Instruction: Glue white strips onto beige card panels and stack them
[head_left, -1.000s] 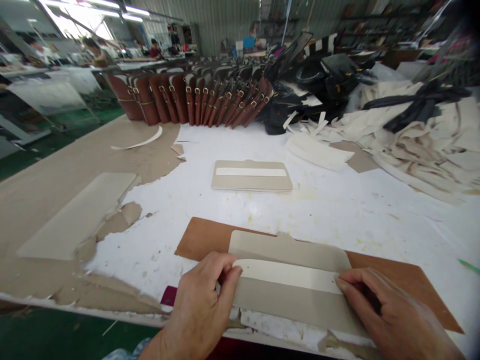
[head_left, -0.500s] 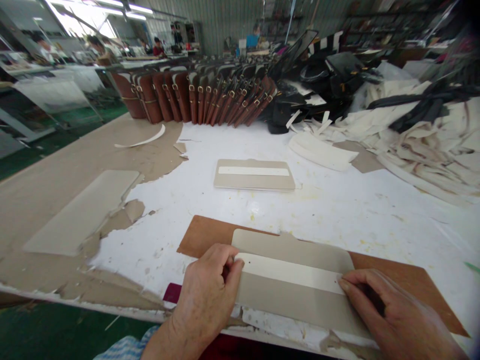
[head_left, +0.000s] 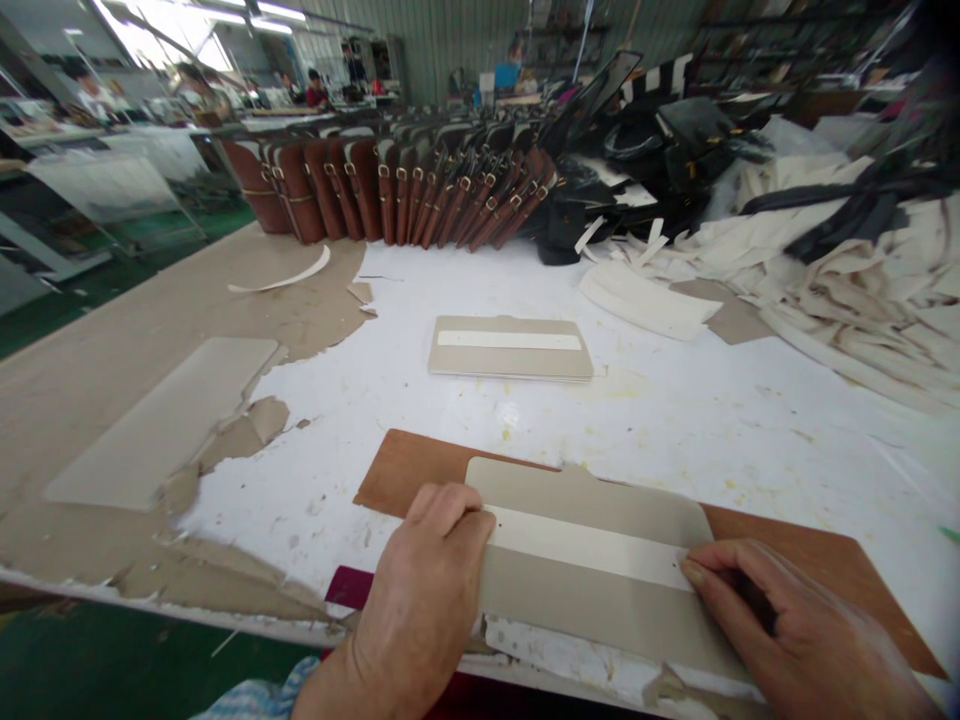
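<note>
A white strip (head_left: 585,543) with a small dark hole near each end lies across a beige panel (head_left: 592,605) with rounded upper corners. My left hand (head_left: 429,590) is closed at the strip's left end, its thumb lying over the strip and the panel's left edge; the other fingertips are partly hidden. At the opposite end, my right hand (head_left: 780,615) pinches the strip between thumb and forefinger, low against the panel. Under the panel is a brown leather-like sheet (head_left: 416,468), showing on both sides. The panel's lower edge reaches the table's front edge.
Farther back on the white-covered table (head_left: 345,400) lies a stack of beige panels (head_left: 510,362) topped with a white strip. Brown buckled bags (head_left: 360,195) stand in a row behind. Pale scraps (head_left: 885,270) heap at right. A translucent sheet (head_left: 165,430) lies left.
My left hand has rolled forward over the strip's left end, its thumb now lying flatter and its back turned more toward me. My right hand keeps its pinch almost unmoved.
</note>
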